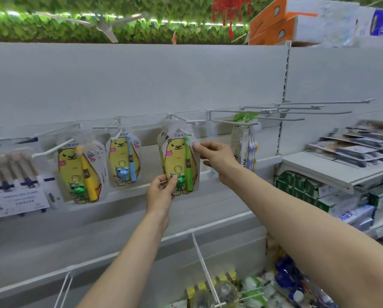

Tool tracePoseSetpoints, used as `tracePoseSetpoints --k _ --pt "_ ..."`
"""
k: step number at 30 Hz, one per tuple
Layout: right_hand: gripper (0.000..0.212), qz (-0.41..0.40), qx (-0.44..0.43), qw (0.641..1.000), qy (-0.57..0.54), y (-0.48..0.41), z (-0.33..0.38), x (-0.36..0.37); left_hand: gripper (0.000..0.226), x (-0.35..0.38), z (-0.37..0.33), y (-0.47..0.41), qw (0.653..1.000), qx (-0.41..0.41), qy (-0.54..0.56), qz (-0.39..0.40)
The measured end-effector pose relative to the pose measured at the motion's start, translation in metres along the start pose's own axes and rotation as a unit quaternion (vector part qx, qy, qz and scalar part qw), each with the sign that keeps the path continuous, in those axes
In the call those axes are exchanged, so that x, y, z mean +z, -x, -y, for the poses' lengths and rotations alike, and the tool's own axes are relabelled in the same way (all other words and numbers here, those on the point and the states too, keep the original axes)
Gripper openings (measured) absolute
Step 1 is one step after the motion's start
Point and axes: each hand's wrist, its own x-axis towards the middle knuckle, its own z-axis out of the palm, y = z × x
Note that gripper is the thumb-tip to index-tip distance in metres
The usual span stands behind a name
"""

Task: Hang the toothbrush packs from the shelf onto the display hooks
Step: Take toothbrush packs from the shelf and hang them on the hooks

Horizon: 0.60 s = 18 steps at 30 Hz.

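A yellow bear-shaped pack with a green toothbrush hangs at a white display hook on the grey back panel. My left hand pinches its lower left corner by the green frog charm. My right hand grips its upper right edge. Whether the hook passes through the pack's hole is hidden by glare. To the left hang a pack with a blue toothbrush and a pack with a yellow toothbrush, each on its own hook.
Several bare hooks stick out at the upper right, with a tall toothbrush pack under them. A boxed brush set hangs at the far left. Shelves of boxes fill the right. More hooked goods lie below.
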Motion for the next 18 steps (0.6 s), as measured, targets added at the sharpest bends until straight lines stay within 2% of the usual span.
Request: tracePoseSetpoints --k 4,6,10,14,18 --pt "0.012 0.006 0.012 1.000 0.006 0.008 0.006 -0.006 0.010 0.003 -0.006 0.012 1.000 -0.005 -0.019 -0.017" --pt "0.021 0.003 0.010 1.000 0.020 0.011 0.010 -0.015 0.013 0.004 -0.013 0.022 0.999 -0.002 -0.035 -0.030" --pt "0.022 0.008 0.000 0.998 0.061 0.022 0.018 -0.049 0.049 0.004 -0.030 0.049 0.990 0.027 -0.084 -0.110" --pt "0.033 0.030 -0.066 0.981 0.180 0.053 0.043 -0.103 0.050 0.029 -0.051 0.088 0.954 0.131 -0.228 -0.142" --pt "0.040 0.059 -0.146 0.923 0.351 0.091 0.070 -0.177 0.045 0.088 -0.069 0.141 0.889 0.238 -0.383 -0.082"
